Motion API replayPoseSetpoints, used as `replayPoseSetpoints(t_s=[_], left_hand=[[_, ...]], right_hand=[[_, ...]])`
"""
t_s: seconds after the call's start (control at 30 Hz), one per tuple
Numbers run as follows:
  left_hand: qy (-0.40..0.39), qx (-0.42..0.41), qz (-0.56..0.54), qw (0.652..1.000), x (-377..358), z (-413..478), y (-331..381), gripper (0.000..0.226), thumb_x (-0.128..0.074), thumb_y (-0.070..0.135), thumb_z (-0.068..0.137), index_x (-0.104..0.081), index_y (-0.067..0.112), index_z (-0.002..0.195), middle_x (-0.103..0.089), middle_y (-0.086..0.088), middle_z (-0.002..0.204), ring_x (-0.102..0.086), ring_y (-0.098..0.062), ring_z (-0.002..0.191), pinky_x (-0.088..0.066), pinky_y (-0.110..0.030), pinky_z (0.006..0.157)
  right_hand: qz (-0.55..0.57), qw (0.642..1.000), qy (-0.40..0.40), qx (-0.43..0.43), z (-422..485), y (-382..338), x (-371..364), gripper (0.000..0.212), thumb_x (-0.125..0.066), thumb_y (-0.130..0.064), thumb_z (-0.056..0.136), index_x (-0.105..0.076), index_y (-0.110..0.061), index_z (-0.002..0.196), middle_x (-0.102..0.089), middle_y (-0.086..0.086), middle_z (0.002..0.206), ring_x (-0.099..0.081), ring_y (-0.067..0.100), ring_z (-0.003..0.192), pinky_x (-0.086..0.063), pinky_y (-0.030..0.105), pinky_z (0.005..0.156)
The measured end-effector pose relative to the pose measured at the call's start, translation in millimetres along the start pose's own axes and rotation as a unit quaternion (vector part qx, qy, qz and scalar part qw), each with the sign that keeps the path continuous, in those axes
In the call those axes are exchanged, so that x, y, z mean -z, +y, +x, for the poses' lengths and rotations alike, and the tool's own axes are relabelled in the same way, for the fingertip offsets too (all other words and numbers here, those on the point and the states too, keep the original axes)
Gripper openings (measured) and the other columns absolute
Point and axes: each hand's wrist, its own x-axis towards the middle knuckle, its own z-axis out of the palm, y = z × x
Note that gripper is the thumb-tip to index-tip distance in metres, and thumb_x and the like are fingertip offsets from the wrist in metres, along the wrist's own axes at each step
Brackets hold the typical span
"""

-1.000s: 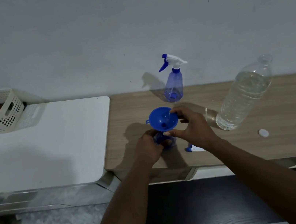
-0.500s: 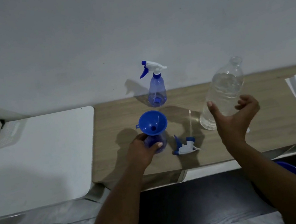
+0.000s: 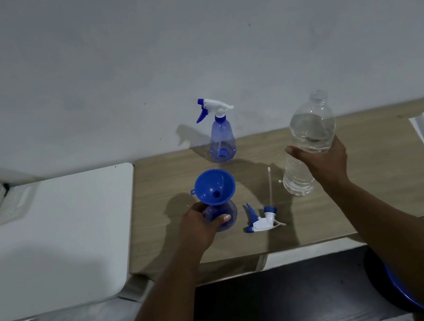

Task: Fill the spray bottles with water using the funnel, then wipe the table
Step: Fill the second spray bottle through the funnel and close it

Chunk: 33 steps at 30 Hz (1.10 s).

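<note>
Standing upright on the wooden bench (image 3: pixel 375 191), a small blue spray bottle (image 3: pixel 230 210) points its neck straight up, with a blue funnel (image 3: pixel 215 187) seated in it, mouth skyward. The left grip (image 3: pixel 201 225) curls around the bottle's belly, just below the funnel. Right of the funnel, the right grip (image 3: pixel 324 162) wraps a tall, uncapped, roughly upright water bottle (image 3: pixel 308 129). Pouring well likely means tipping slowly over the funnel's centre while steadying the base. A detached spray head (image 3: pixel 262 220) lies just right of the funnel.

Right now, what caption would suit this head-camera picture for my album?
Left hand holds a spray bottle with the funnel in its neck; right hand grips the uncapped water bottle.
</note>
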Motion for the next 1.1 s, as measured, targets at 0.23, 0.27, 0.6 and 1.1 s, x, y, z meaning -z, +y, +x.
replayPoseSetpoints(t_s=[0.23,0.27,0.6,1.1], left_hand=[[-0.007,-0.007,0.01,1.0,0.5,-1.7,-1.0,0.059,-0.086,0.054,0.055,-0.068,0.033,0.108,-0.075,0.011,0.095,-0.07,-0.013,0.091,-0.056,-0.048,0.091],[-0.006,-0.009,0.016,1.0,0.7,-1.8,-0.2,0.059,-0.086,0.054,0.056,-0.067,0.033,0.108,-0.075,0.011,0.095,-0.07,-0.012,0.091,-0.057,-0.048,0.09],[0.002,-0.015,0.032,0.999,0.2,-1.1,2.6,0.043,-0.09,0.032,0.07,-0.065,0.039,0.104,-0.073,0.015,0.098,-0.068,-0.006,0.091,-0.055,-0.035,0.088],[0.001,-0.019,0.058,0.998,1.2,-1.5,1.4,0.046,-0.087,0.037,0.071,-0.066,0.035,0.112,-0.072,0.015,0.103,-0.067,-0.006,0.096,-0.054,-0.033,0.088]], right_hand=[[-0.036,0.996,-0.06,0.05,4.2,-26.8,11.3,0.058,-0.093,-0.039,0.062,-0.072,-0.019,0.112,-0.076,-0.005,0.097,-0.072,0.009,0.09,-0.06,0.04,0.087],[-0.044,0.993,-0.09,0.064,5.1,-32.1,14.3,0.055,-0.093,-0.036,0.063,-0.073,-0.018,0.111,-0.076,-0.005,0.096,-0.073,0.009,0.089,-0.06,0.04,0.087],[-0.204,0.89,-0.356,0.198,-2.7,-78.3,16.9,0.083,-0.093,-0.052,0.052,-0.056,-0.029,0.122,-0.068,-0.017,0.11,-0.065,-0.001,0.099,-0.05,0.02,0.078],[-0.443,0.751,-0.44,0.213,-14.9,-85.7,-0.5,0.106,-0.089,-0.059,0.057,-0.035,-0.031,0.144,-0.066,0.009,0.122,-0.058,0.028,0.109,-0.051,0.04,0.089]])
